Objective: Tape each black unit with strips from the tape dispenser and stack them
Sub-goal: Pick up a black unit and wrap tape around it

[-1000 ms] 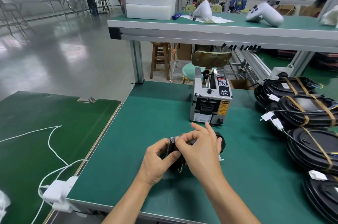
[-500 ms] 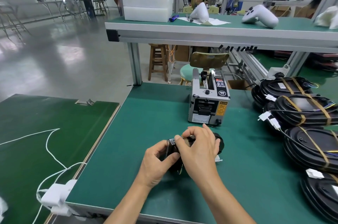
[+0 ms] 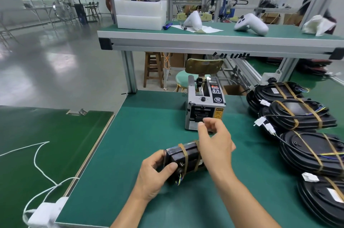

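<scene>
My left hand (image 3: 154, 173) grips a black unit (image 3: 176, 159) by its near end and holds it on edge on the green mat (image 3: 141, 134). Two tan tape strips wrap the unit, and coloured wires stick out near my thumb. My right hand (image 3: 216, 144) reaches over the unit to the mouth of the grey tape dispenser (image 3: 204, 105). Its thumb and forefinger are close together at the outlet, and I see no strip between them. The hand hides the far end of the unit.
Several taped black units (image 3: 301, 116) with white connectors are piled along the right side of the mat. A white cable and adapter (image 3: 44, 211) lie on the lower bench at the left. An upper shelf (image 3: 204, 41) carries foam boxes and white controllers.
My right hand has left the black unit and moved forward to the dispenser outlet. The unit now shows its taped side, and my left hand alone holds it.
</scene>
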`<state>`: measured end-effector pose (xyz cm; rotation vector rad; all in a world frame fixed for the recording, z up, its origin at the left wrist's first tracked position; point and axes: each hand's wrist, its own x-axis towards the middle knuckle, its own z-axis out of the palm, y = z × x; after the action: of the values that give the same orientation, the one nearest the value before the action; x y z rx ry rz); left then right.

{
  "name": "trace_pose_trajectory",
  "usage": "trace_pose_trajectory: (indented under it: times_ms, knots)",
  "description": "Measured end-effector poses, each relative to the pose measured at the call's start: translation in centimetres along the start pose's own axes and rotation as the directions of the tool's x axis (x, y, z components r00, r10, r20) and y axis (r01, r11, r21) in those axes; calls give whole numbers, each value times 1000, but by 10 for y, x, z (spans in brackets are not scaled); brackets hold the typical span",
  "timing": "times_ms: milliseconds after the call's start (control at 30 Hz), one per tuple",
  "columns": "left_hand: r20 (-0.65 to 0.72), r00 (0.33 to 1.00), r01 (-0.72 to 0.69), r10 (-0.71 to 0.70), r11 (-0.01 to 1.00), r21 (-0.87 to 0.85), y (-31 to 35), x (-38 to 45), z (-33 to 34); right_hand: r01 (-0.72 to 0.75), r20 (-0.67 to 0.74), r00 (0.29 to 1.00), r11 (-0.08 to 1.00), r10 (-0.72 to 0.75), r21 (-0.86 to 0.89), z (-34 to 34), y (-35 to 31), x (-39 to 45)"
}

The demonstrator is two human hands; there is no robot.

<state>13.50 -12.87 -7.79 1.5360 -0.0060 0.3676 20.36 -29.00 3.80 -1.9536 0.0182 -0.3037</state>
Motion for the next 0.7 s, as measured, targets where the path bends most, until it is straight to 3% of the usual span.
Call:
trace_pose_trajectory:
  times_ms: [233, 533, 700]
  knots:
    - [-1, 1000, 12, -12, 1000, -5, -1, 1, 0, -283, 93, 953, 958, 287, -53, 18, 20, 88]
    - [4, 1000, 23, -23, 1000, 8, -5, 2, -1, -510, 14, 856, 840, 517, 186, 37, 27, 118]
    - [5, 999, 32, -32, 999, 4, -3, 2, 0, -582, 57, 796, 738, 602, 342, 42, 29, 123]
